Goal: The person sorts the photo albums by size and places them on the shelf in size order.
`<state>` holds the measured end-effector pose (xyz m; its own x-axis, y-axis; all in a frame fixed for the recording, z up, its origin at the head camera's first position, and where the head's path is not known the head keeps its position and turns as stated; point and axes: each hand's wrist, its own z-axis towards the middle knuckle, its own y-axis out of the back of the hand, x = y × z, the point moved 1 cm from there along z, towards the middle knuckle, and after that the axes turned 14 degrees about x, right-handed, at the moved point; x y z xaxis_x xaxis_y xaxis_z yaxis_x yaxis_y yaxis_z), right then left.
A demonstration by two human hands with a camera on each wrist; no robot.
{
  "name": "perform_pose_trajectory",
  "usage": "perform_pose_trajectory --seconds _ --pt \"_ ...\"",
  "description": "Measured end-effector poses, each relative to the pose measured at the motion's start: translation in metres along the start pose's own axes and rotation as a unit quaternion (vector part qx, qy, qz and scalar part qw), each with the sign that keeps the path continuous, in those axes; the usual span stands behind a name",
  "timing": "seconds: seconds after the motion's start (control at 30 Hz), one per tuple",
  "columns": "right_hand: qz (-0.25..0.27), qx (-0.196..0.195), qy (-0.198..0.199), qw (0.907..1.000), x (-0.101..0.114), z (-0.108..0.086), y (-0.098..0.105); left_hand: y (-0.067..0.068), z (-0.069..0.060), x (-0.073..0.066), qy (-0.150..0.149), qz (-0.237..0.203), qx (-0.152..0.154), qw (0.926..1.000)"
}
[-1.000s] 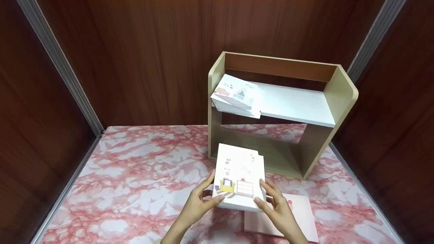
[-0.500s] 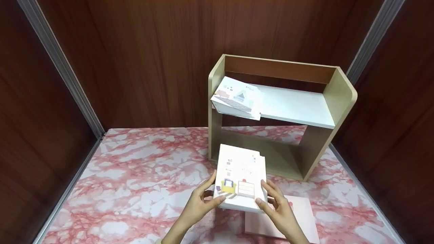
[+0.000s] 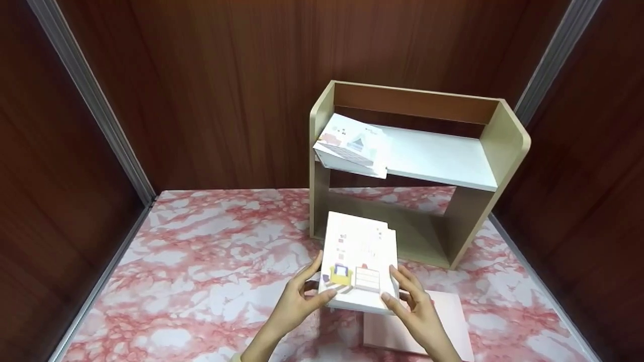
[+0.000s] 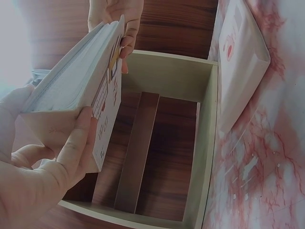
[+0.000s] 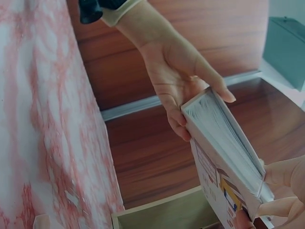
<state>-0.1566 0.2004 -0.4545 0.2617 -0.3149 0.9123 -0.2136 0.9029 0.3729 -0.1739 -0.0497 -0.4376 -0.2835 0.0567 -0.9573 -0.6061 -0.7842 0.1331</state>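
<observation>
Lower centre: left hand (image 3: 297, 297) and right hand (image 3: 415, 299) clamped on opposite sides of a thick white book with a yellow-and-grey print (image 3: 358, 261), thumbs on the cover; two-sided grip probably shares its weight and keeps it from twisting. Lower right, partly behind the right forearm: flat pale-pink book (image 3: 450, 317) on the red-and-white marbled counter (image 3: 226, 251). Farther, right of centre: pale wooden two-tier bookcase (image 3: 505, 136); white picture-covered book (image 3: 347, 146) askew at its upper left, jutting past the shelf front, presumably loosely set. Versus half a second ago: held book slightly rightward and higher; upper book unmoved.
</observation>
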Motion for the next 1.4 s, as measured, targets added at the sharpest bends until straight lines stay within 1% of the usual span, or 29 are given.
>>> perform_pose_trajectory --seconds 0.23,0.47,0.63,0.8,1.03,1.23,1.4 --pt "0.001 -0.013 0.002 0.9999 0.003 0.001 0.002 -0.002 0.001 -0.004 -0.002 0.002 -0.003 1.0" --pt "-0.004 -0.008 0.005 0.9999 0.005 0.0 0.004 -0.002 0.002 -0.006 -0.002 0.024 0.009 0.9997" --pt "0.0 -0.013 0.002 0.9999 0.005 -0.001 0.005 -0.003 0.003 -0.006 0.001 0.019 0.006 0.9998" --pt "-0.007 -0.017 0.0 0.9998 0.006 -0.001 0.007 -0.003 0.005 -0.007 -0.001 0.006 0.004 1.0" --pt "0.006 -0.021 0.006 0.9997 0.008 0.0 0.009 -0.004 0.007 -0.01 -0.01 0.013 0.006 0.9999" --pt "-0.004 -0.022 0.012 0.9997 0.012 0.0 0.011 -0.004 0.009 -0.012 -0.008 0.012 0.012 0.9998" --pt "0.001 -0.022 0.018 0.9996 0.013 -0.001 0.012 -0.004 0.01 -0.014 -0.01 0.01 0.01 0.9998"
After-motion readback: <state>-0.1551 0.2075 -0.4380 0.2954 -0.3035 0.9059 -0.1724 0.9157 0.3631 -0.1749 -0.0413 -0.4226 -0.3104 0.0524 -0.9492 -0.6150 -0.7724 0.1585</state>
